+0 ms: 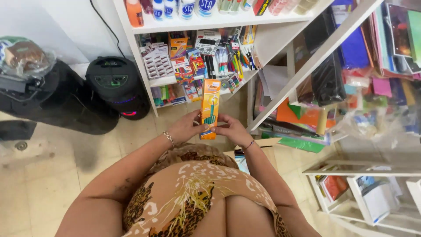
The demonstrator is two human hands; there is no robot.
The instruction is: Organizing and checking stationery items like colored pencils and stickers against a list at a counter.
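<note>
Orange pencil pack point(210, 108) stands upright, long axis running 12 to 6, pinched at its lower end by left hand point(186, 127) at 9 and right hand point(231, 128) at 3 (both equally near).

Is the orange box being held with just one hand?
No, both the left hand and the right hand grip the upright orange box, one on each side.
</note>
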